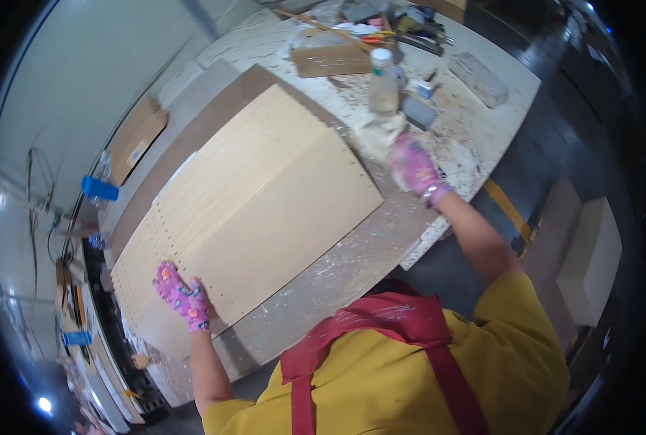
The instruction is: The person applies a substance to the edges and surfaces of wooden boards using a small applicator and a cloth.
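Pink-gloved left hand [183,293] spread on drilled wooden panel [265,199]; right hand [415,164], upper right, at crumpled white cloth [376,136], grip unclear. Likely wiping; next needs firm hold.

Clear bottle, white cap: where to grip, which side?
Likely mid-body, from the left: the bottle stands upright, tall body exposed below the cap; the grey block sits close on its right, the cloth at its near side.
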The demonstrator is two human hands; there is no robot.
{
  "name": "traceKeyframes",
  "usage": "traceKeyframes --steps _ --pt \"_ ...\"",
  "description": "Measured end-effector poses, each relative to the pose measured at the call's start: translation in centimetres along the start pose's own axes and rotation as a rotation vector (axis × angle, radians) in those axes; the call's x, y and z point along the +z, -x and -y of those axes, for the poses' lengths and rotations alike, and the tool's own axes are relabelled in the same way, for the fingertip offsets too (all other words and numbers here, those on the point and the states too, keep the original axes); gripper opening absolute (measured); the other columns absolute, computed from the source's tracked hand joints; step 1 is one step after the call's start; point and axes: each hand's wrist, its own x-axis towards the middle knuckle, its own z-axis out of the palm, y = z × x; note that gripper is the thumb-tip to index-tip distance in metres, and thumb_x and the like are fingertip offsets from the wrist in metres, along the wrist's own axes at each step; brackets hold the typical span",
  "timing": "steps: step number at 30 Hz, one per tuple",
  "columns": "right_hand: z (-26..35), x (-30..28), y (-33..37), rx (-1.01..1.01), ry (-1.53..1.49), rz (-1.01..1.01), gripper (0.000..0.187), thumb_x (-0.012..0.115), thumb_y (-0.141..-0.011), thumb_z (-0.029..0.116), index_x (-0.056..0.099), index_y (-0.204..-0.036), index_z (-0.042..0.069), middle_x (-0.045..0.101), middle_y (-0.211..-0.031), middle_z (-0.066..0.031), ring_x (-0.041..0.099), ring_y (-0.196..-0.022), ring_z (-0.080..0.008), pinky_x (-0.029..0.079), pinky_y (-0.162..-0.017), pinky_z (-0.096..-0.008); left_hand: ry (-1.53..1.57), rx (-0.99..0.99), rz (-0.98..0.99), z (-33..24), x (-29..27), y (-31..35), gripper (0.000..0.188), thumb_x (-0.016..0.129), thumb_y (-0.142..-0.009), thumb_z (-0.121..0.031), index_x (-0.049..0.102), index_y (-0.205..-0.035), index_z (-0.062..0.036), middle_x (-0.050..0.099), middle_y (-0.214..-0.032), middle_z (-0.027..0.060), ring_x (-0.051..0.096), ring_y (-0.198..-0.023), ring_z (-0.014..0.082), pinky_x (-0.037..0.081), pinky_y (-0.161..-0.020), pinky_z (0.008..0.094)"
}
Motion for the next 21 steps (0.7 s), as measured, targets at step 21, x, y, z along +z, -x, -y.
traceKeyframes --steps 21 --pt "-23.2 -9.9 -8.3 0.520 -0.225 -0.288 0.065 0.071 -0.082 0.032 0.047 -0.134 0.002 0.052 -0.133 -0.0189 0.050 -0.123 -0.0291 0.041 -0.100 -0.0360 0.077 -0.089 0.015 -2.7 -0.7 0.1 0.061 0.044 -0.087 -0.042 0.048 -0.129 0.0026 0.045 -0.140 0.0200 0.035 -0.134 0.0382 0.017 -0.115 0.0519"
